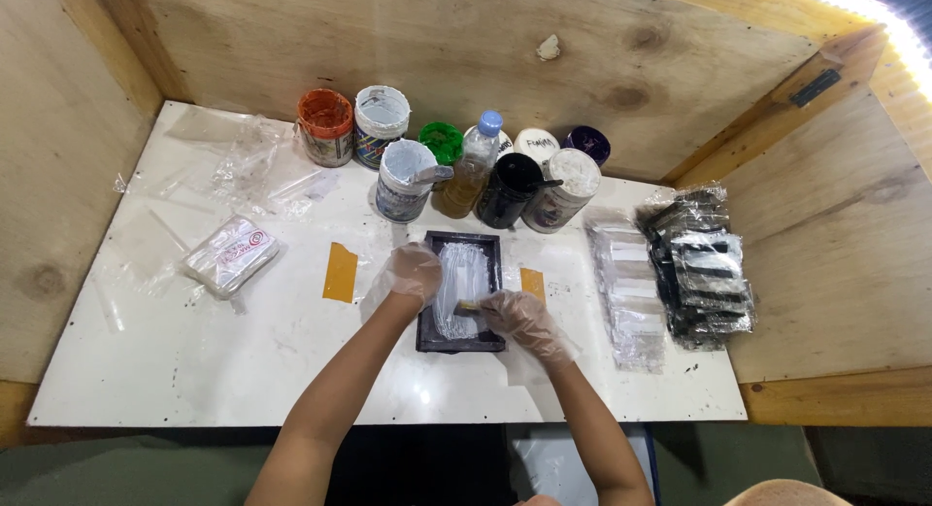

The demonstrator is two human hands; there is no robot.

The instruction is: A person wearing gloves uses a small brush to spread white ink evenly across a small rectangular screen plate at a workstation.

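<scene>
**Both gloved hands on the dark tray at mid-table**

I work at a white table (194, 370) boxed in by plywood walls (466, 40) on the left, back and right. The near edge in front of me is the only open side. To my left a wide stretch of tabletop lies free, apart from loose clear plastic wrap (243, 166) and a small wrapped packet (231, 255). To my right the room is tighter: a row of clear sachets (626, 292) and a heap of dark packets (701, 268) run close to the wall. Behind the tray stands a cluster of paint jars (403, 181) and a bottle (473, 166), just beyond its far rim.

The dark rectangular tray (459, 343) sits at the middle of the table, long side pointing away from me, between two yellow tape strips (340, 272). Its inside holds a pale, whitish smeared layer.

My left hand (416, 271), in a thin clear glove, rests curled on the tray's left rim. My right hand (519, 317), gloved too, pinches a small yellowish tool (469, 307) whose tip touches the pale layer.
</scene>
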